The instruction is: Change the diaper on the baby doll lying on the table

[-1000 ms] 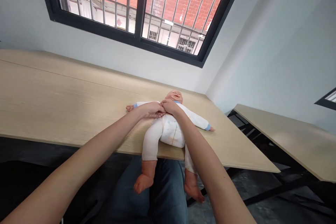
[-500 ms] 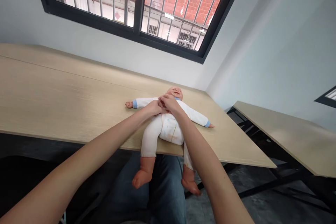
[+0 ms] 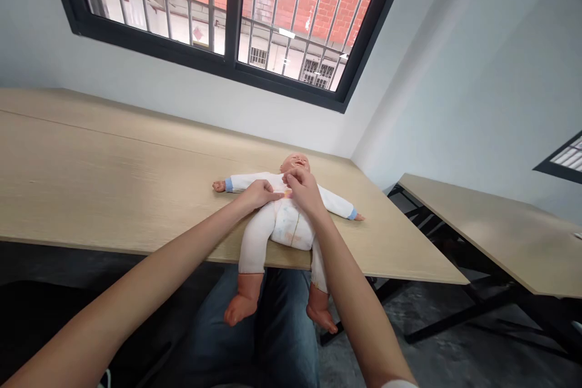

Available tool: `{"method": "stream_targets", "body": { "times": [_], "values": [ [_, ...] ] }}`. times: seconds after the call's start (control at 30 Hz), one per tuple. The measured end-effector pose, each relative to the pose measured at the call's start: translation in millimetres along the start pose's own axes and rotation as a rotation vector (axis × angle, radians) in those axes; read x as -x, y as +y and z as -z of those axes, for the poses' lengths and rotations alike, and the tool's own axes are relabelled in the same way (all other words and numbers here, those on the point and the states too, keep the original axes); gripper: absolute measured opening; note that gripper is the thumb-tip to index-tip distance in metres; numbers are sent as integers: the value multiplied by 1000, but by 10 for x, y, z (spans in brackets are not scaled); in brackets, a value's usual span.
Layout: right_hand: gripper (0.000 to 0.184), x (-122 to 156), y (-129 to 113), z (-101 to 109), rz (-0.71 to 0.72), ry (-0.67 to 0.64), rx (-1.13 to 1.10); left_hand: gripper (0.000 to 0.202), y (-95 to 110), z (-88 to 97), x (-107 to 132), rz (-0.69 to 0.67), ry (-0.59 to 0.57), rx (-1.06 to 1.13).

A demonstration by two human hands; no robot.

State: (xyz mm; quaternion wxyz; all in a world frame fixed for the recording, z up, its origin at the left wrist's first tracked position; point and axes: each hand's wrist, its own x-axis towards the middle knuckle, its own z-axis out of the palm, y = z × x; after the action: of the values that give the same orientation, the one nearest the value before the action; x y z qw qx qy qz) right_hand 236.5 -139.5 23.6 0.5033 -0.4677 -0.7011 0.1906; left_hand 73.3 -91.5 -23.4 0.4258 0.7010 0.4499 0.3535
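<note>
A baby doll (image 3: 291,224) in a white onesie with blue cuffs lies on its back on a pale wood table (image 3: 113,176), its legs hanging over the front edge. My left hand (image 3: 258,194) rests on the doll's chest, fingers stretched flat towards the middle of the onesie. My right hand (image 3: 302,189) sits just below the doll's neck, its fingertips pinching the onesie's front near the collar. The two hands nearly meet, and the fastening under the fingers is hidden.
A second wooden table (image 3: 482,230) stands to the right, with a gap and dark metal legs between. A barred window (image 3: 218,24) is set in the wall behind. My jeans-covered legs (image 3: 273,327) lie below the table's edge.
My hands, overlapping on the doll's chest earlier, have parted slightly. My right hand has moved up towards the collar. The whole view has shifted slightly left.
</note>
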Motion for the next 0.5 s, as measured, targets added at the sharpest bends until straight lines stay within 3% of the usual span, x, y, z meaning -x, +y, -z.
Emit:
{"method": "stream_targets", "body": {
  "times": [0.13,0.27,0.4,0.5],
  "values": [
    [18,663,-215,365,-103,197,196,21,106,104,269,-170,33,-11],
    [18,1225,-343,515,-296,133,328,11,275,91,695,-231,42,-149],
    [28,1383,-351,433,-394,122,346,21,440,-29,1015,-194,80,-286],
    [37,1331,-304,360,-406,116,281,26,496,-104,1047,-162,92,-312]
  ]
}}
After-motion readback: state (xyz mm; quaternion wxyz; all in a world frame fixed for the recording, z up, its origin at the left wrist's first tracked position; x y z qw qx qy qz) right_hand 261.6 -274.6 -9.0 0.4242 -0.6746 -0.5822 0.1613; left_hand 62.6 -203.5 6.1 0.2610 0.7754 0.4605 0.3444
